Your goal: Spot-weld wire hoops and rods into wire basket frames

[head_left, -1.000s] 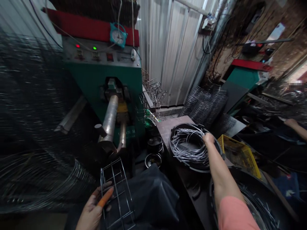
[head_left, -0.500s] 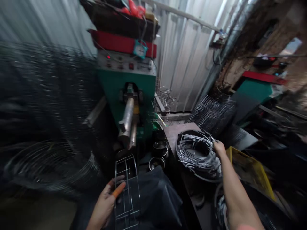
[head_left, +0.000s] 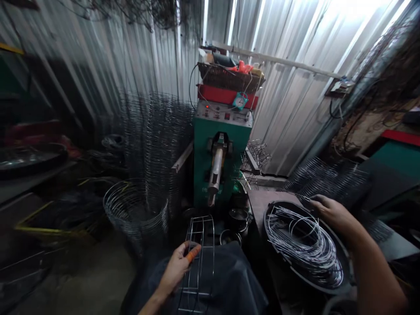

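Note:
My left hand (head_left: 180,266), with orange covering on a finger or the thumb, is closed round the side of a curved wire frame (head_left: 200,251) above my lap. Long bent rods joined by cross wires make up this frame. Over the far rim of a black round basin (head_left: 343,258), my right hand (head_left: 330,213) is pinched on a thin wire (head_left: 300,197) that points away to the left. Loose curved wires (head_left: 315,253) lie heaped in the basin. Straight ahead stands a green spot welding machine (head_left: 201,153) with a metal arm (head_left: 215,168) sticking out.
Tall stacks of wire rings (head_left: 157,144) stand left of the machine, with a wire basket shape (head_left: 131,210) in front. Small pots (head_left: 238,218) sit below the machine's right side. More stacked wire parts (head_left: 328,179) lie behind the basin. Dark cloth (head_left: 229,275) covers my lap.
The view has swung left, so the machine now sits nearer the middle. My right hand has moved from the basin's right edge toward its far rim. My left hand keeps the wire frame.

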`<state>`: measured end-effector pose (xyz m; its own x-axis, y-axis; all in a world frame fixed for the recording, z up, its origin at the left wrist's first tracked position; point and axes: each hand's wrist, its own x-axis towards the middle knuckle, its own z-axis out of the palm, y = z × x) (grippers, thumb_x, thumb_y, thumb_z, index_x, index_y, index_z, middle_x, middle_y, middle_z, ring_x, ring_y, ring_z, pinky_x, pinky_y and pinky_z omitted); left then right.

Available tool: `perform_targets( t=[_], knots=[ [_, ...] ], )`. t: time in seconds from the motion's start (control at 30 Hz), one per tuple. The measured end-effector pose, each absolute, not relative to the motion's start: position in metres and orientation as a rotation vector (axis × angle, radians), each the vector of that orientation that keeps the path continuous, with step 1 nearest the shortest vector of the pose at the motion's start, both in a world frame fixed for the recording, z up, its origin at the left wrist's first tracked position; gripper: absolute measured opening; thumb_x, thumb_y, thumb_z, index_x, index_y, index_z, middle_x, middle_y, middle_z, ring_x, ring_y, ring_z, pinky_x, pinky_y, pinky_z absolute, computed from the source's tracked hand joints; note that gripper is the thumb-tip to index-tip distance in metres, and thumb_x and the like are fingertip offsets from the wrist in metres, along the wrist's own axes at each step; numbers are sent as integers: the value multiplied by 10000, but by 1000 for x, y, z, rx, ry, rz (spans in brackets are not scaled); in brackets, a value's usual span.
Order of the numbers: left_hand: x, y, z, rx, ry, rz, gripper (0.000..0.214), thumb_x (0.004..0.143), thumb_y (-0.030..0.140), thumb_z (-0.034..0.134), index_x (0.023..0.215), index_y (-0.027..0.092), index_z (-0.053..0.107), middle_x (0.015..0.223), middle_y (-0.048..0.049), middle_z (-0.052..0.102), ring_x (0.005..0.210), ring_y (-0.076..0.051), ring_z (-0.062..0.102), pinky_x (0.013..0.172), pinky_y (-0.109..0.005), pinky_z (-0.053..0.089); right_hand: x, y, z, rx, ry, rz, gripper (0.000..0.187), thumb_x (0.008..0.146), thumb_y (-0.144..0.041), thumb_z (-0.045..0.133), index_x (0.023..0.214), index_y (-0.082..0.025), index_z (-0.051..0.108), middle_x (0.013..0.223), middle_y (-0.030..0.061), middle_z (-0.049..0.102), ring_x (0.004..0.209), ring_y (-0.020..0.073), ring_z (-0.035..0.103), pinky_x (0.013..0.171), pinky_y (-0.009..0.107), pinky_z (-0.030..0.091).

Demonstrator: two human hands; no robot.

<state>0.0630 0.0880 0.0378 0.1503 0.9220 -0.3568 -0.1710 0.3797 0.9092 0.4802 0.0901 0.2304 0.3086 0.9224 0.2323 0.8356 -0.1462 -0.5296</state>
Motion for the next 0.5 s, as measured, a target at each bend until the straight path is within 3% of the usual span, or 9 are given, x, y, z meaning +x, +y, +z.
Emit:
perform_targets(
  t=[0.13, 0.33, 0.5],
  knots=[
    [59, 91, 34, 861, 1092, 964, 449, 524, 522, 723, 741, 156, 580, 584, 39, 487, 468, -61, 386, 415, -178, 252, 450, 59, 240, -1925, -1757, 92, 293, 687, -451, 495, 797, -212, 623, 729, 60, 668, 663, 223, 613, 609, 314, 480],
    [46, 105, 48, 809, 1134, 1155, 448, 484, 477, 752, 741, 150, 583, 629, 39, 472, 517, -60, 383, 415, -161, 259, 420, 72, 205, -1849, -1725, 37, 346, 732, -451, 482, 904, -191, 631, 813, 61, 682, 731, 215, 627, 663, 303, 483],
    [34, 112, 53, 837, 1154, 1255, 442, 489, 472, 748, 742, 149, 585, 618, 45, 459, 499, -52, 352, 413, -162, 260, 438, 92, 178, -2134, -1656, -198, 337, 746, -442, 489, 882, -202, 682, 799, 86, 695, 741, 253, 636, 634, 324, 463]
  ],
)
